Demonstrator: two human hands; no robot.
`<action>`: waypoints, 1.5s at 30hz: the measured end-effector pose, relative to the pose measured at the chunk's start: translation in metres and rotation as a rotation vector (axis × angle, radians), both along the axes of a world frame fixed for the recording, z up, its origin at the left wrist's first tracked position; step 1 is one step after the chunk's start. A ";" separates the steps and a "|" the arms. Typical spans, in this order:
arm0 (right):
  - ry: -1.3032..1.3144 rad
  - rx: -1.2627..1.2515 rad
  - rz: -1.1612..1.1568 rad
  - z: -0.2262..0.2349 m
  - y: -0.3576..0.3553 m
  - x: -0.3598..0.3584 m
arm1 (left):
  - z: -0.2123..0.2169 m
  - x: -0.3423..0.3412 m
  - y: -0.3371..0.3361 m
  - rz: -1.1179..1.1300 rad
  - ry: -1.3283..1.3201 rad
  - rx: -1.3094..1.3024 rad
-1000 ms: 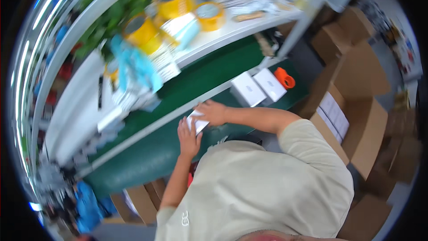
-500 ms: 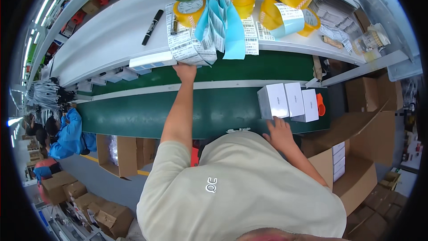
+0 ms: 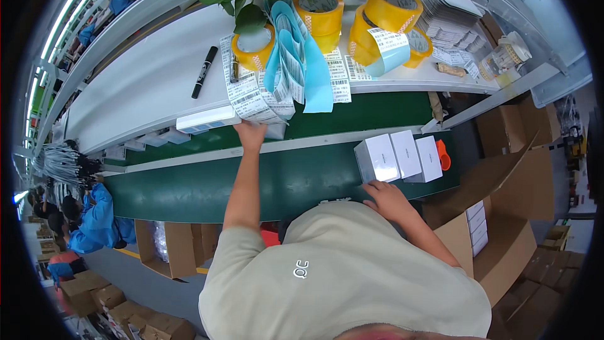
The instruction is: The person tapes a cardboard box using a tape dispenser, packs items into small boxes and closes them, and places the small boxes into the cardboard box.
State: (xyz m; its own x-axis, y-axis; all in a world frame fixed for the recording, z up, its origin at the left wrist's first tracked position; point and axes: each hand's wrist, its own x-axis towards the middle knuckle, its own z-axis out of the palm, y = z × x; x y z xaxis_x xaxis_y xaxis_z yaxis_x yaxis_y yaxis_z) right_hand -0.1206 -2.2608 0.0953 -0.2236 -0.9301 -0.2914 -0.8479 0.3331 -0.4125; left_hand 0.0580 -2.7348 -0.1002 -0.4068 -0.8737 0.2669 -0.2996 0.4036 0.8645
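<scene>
My left hand (image 3: 251, 135) reaches to the front edge of the white shelf, beneath hanging barcode labels (image 3: 255, 102). Its fingertips are hidden there. Beside it, a pale box-like piece (image 3: 275, 131) shows under the labels, and I cannot tell whether the hand grips it. A flat white box (image 3: 207, 119) lies at the shelf edge, just left of that hand. My right hand (image 3: 387, 200) is open by the near edge of the green work surface (image 3: 283, 173). Its fingers lie close to the nearest of three white boxes (image 3: 377, 158) standing in a row.
Yellow tape rolls (image 3: 321, 22), a blue-backed label strip (image 3: 318, 79) and a black marker (image 3: 204, 72) are on the shelf. An orange piece (image 3: 444, 155) is beside the boxes. An open carton (image 3: 503, 255) holding white boxes stands at right. A person in blue (image 3: 94, 220) is at left.
The whole view has shifted, with the shelf and green surface lower in it. More of the pale piece shows beside my left hand. My right hand's fingers are slightly more bent.
</scene>
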 end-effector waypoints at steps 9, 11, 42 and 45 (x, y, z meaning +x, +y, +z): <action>-0.154 -0.473 0.192 -0.059 -0.097 0.001 | 0.074 0.119 0.185 -0.466 -0.207 -0.123; -0.099 -0.557 0.394 -0.071 -0.116 0.007 | 0.078 0.116 0.197 -0.474 -0.303 -0.170; 0.073 -0.345 0.582 -0.078 -0.167 0.018 | 0.095 0.094 0.214 -0.492 -0.674 -0.527; 0.139 -0.348 0.624 -0.083 -0.165 0.017 | 0.094 0.096 0.215 -0.497 -0.684 -0.490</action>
State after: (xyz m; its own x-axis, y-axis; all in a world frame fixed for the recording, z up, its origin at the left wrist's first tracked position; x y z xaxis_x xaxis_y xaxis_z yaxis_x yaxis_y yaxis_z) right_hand -0.1040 -2.4259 0.0121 0.3650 -0.9303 0.0370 -0.8895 -0.3603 -0.2810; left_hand 0.1541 -2.5195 -0.0062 -0.9008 -0.4159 0.1246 -0.3726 0.8878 0.2700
